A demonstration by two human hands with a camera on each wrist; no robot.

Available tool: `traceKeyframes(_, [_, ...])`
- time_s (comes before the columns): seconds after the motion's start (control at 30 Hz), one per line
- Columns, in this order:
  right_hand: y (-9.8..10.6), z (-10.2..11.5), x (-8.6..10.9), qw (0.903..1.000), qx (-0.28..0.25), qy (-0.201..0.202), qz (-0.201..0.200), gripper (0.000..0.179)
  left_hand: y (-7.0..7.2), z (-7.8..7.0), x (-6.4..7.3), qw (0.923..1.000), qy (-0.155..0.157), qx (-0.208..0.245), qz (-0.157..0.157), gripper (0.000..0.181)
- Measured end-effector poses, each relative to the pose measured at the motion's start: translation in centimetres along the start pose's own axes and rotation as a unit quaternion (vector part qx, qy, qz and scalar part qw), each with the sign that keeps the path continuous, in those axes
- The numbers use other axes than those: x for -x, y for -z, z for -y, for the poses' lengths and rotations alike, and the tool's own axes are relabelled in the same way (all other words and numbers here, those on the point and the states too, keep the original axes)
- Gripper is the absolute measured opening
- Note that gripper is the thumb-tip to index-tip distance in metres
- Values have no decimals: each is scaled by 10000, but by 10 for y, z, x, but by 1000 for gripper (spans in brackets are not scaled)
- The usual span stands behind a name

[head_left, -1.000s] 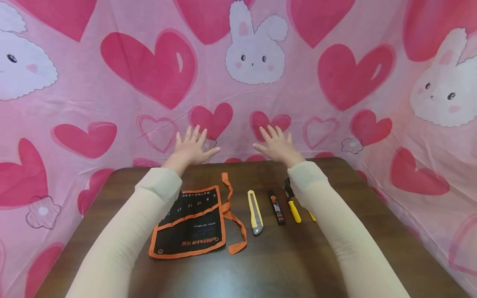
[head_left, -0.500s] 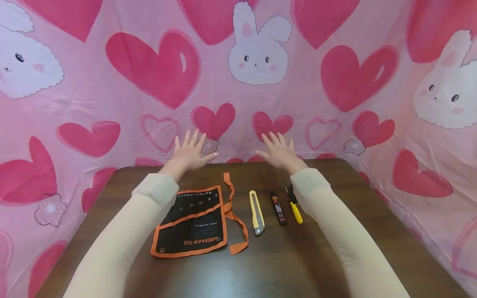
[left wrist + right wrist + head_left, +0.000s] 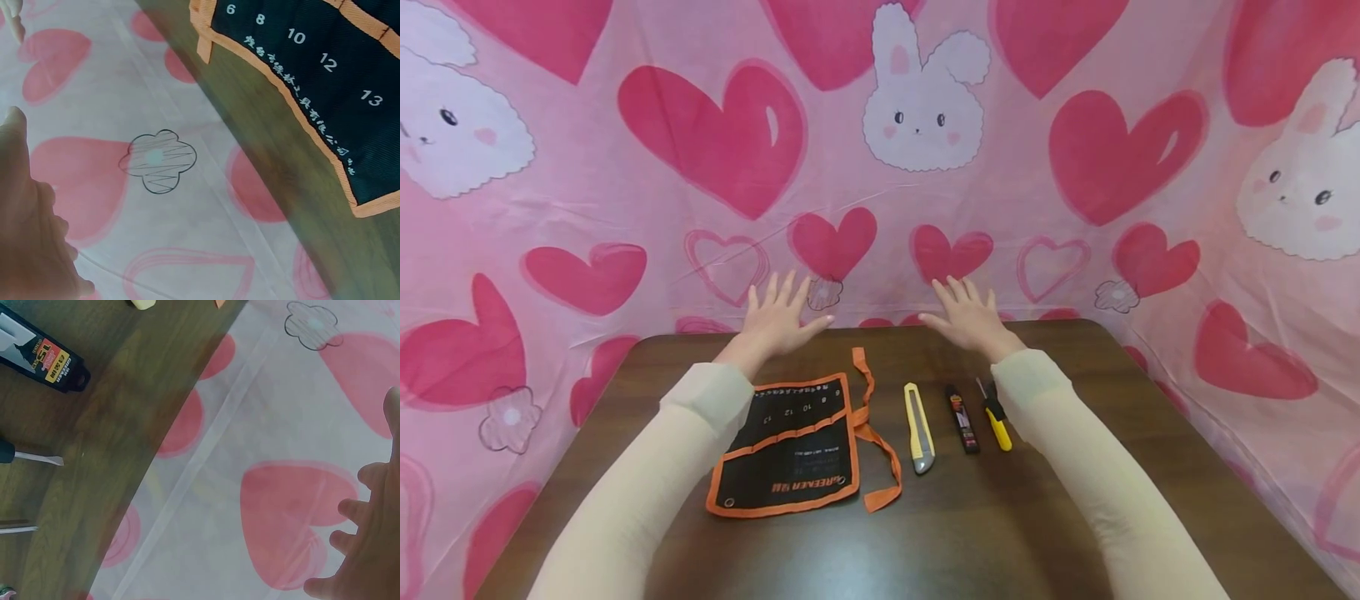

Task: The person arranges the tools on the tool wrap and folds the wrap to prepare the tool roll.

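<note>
Both hands are raised in the air beyond the tools, fingers spread and holding nothing. My left hand (image 3: pixel 775 325) is above the table's far edge, behind a black tool roll (image 3: pixel 790 467) with orange trim and numbered pockets, partly covered by the left sleeve. My right hand (image 3: pixel 972 323) is held at a similar height on the other side. Between the arms lie a yellow snap-off utility knife (image 3: pixel 917 429), a black labelled flat case (image 3: pixel 962 421) and a screwdriver (image 3: pixel 997 425) with a yellow and black handle, partly behind the right sleeve. In the right wrist view, a second metal shaft (image 3: pixel 19 530) shows.
An orange tie strap (image 3: pixel 880 450) trails from the roll's right side across the dark wooden table (image 3: pixel 880 550). Pink cloth (image 3: pixel 842 183) with hearts and rabbits hangs closely behind the table and along both sides.
Both hands have sunk slightly and moved a little apart, still spread. The right sleeve now hides a second yellow handle seen earlier. The things on the table lie as before.
</note>
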State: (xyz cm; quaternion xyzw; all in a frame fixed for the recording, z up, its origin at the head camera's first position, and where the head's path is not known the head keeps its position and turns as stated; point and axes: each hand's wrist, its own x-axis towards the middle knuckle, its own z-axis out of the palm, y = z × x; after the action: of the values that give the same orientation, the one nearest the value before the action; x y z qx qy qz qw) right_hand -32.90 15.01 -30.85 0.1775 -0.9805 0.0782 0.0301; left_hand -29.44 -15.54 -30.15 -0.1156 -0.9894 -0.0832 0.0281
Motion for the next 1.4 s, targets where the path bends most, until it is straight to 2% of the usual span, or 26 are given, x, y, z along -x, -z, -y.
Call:
traceKeyframes(0.47, [-10, 0, 8, 9997, -11, 212, -94, 76, -9, 13, 11, 10000, 5, 48, -47, 87])
traceKeyframes(0.73, [-18, 0, 14, 9993, -97, 341, -136, 75, -14, 21, 18, 9997, -66, 227, -32, 85])
traceKeyframes(0.93, [-27, 1, 21, 9989, -267, 374, -56, 76, -22, 27, 22, 9999, -77, 144, -23, 86])
traceKeyframes(1.2, [-40, 1, 30, 9964, -562, 623, -133, 75, -32, 31, 26, 9998, -127, 123, -41, 86])
traceKeyframes(1.4, [-49, 2, 39, 9934, -1019, 515, 57, 78, -41, 34, 29, 9998, -187, 101, -20, 87])
